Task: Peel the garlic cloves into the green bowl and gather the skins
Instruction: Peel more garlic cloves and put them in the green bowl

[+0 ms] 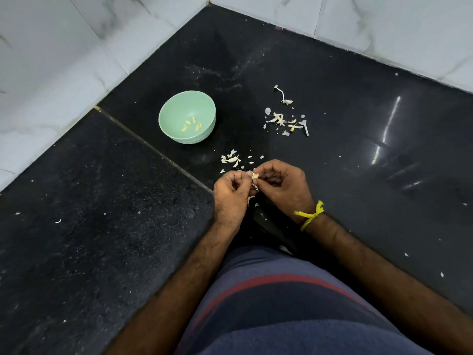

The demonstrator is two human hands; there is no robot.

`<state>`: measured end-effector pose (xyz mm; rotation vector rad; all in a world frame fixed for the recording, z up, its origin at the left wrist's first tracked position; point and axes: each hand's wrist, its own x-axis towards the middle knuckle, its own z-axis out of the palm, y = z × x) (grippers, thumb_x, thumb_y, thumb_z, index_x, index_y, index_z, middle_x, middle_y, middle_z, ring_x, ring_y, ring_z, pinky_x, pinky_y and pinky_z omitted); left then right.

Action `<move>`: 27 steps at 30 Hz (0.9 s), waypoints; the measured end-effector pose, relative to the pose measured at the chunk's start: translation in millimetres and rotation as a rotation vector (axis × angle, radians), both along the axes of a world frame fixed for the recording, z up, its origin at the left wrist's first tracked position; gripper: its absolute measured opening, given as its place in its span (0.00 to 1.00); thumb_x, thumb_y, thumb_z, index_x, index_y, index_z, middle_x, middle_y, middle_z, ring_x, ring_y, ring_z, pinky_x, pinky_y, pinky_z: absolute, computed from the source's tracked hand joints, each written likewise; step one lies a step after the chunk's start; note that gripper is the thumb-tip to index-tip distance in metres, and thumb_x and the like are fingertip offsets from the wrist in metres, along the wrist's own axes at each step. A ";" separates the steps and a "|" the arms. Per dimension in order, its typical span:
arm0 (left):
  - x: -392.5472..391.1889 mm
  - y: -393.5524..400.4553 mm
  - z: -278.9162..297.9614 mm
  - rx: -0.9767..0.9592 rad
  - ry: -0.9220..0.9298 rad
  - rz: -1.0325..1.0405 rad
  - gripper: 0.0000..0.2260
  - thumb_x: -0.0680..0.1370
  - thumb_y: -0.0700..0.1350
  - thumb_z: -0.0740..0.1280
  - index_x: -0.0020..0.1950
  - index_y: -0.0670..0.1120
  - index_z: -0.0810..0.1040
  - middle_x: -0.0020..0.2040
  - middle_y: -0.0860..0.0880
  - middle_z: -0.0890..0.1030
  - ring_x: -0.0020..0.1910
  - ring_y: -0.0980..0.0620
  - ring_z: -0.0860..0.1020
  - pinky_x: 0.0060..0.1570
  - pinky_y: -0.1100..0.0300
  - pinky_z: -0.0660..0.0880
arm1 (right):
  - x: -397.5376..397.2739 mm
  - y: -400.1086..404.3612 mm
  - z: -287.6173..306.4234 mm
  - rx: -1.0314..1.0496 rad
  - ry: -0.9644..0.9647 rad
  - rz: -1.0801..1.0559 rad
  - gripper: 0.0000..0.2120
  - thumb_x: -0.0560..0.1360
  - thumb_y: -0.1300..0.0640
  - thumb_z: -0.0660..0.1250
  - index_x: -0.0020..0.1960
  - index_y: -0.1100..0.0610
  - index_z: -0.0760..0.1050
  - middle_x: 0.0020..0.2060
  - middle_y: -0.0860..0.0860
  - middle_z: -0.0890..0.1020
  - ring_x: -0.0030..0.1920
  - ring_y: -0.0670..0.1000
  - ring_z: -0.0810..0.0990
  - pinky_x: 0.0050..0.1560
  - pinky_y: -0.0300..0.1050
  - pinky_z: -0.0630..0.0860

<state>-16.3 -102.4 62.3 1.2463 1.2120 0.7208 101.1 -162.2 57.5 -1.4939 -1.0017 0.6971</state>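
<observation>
I read both hands together, left hand (231, 190) and right hand (281, 184) pinching 1 garlic clove (255, 175) at 4 o'clock from the green bowl (187, 116); a slipping papery skin could drop the clove among the loose skins (231, 158).

The garlic clove (255, 175) is mostly hidden between the fingertips of the left hand (231, 193) and right hand (282, 187) — peeled or not, unclear. Toward eleven o'clock, pieces in the green bowl (176, 112) are too small to count surely.
</observation>
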 end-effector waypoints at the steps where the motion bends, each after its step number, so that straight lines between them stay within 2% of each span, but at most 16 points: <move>1: -0.4 0.7 -0.6 0.001 -0.003 0.001 0.08 0.81 0.40 0.69 0.46 0.36 0.82 0.37 0.41 0.83 0.34 0.53 0.81 0.41 0.57 0.81 | -0.9 0.0 0.1 0.021 -0.028 -0.001 0.08 0.71 0.68 0.75 0.48 0.62 0.82 0.43 0.52 0.85 0.44 0.51 0.85 0.48 0.48 0.83; 3: -0.2 1.2 -0.5 0.002 -0.014 0.000 0.08 0.80 0.41 0.69 0.45 0.37 0.82 0.41 0.37 0.84 0.38 0.48 0.83 0.46 0.51 0.82 | -1.5 -0.3 1.0 0.040 -0.046 0.000 0.07 0.71 0.68 0.75 0.48 0.63 0.81 0.43 0.52 0.85 0.43 0.50 0.85 0.47 0.45 0.83; 7: 1.9 0.5 2.2 0.000 -0.047 0.005 0.07 0.80 0.38 0.69 0.42 0.40 0.81 0.40 0.39 0.84 0.40 0.47 0.82 0.44 0.57 0.82 | -1.2 -1.4 4.6 0.013 0.051 -0.004 0.07 0.71 0.69 0.75 0.47 0.64 0.80 0.40 0.54 0.86 0.40 0.48 0.86 0.44 0.40 0.82; 10: 2.2 0.6 1.4 -0.001 -0.070 -0.001 0.06 0.80 0.38 0.70 0.43 0.41 0.82 0.40 0.40 0.84 0.40 0.47 0.82 0.46 0.55 0.82 | -2.8 -2.3 6.0 0.007 0.110 -0.012 0.06 0.72 0.69 0.74 0.47 0.66 0.78 0.39 0.56 0.85 0.38 0.48 0.86 0.43 0.41 0.82; 13: 2.6 -0.3 2.1 0.015 -0.075 0.007 0.05 0.80 0.39 0.70 0.47 0.37 0.81 0.40 0.41 0.84 0.39 0.49 0.83 0.44 0.57 0.82 | -5.0 -2.4 6.3 0.017 0.164 -0.032 0.06 0.72 0.70 0.72 0.46 0.67 0.77 0.38 0.58 0.85 0.37 0.50 0.86 0.41 0.42 0.81; 17: 3.8 -1.5 3.9 0.020 -0.086 0.029 0.07 0.80 0.39 0.69 0.51 0.34 0.81 0.40 0.41 0.84 0.39 0.49 0.83 0.42 0.60 0.81 | -5.2 -2.1 6.4 0.031 0.319 -0.061 0.07 0.72 0.74 0.70 0.48 0.66 0.78 0.41 0.62 0.84 0.39 0.53 0.85 0.45 0.47 0.82; 20: 4.4 -3.2 4.8 -0.006 -0.100 0.045 0.05 0.81 0.38 0.69 0.49 0.37 0.81 0.39 0.44 0.84 0.36 0.54 0.83 0.40 0.64 0.80 | -5.0 -2.9 3.5 0.031 0.391 -0.091 0.07 0.72 0.73 0.70 0.49 0.66 0.79 0.43 0.63 0.84 0.42 0.59 0.84 0.49 0.55 0.81; 23: 6.3 -4.6 7.2 -0.045 -0.140 0.069 0.04 0.81 0.37 0.68 0.48 0.38 0.81 0.36 0.49 0.84 0.33 0.57 0.82 0.37 0.67 0.78 | -3.9 -4.5 -0.2 0.026 0.408 -0.107 0.09 0.71 0.72 0.71 0.50 0.63 0.80 0.44 0.62 0.85 0.46 0.64 0.84 0.53 0.60 0.81; 27: 7.9 -4.3 9.5 -0.074 -0.164 0.093 0.05 0.82 0.36 0.67 0.49 0.36 0.80 0.32 0.52 0.83 0.30 0.60 0.81 0.35 0.69 0.77 | -1.8 -5.9 -3.2 0.006 0.394 -0.109 0.11 0.71 0.71 0.72 0.51 0.60 0.82 0.47 0.59 0.85 0.51 0.65 0.82 0.57 0.61 0.80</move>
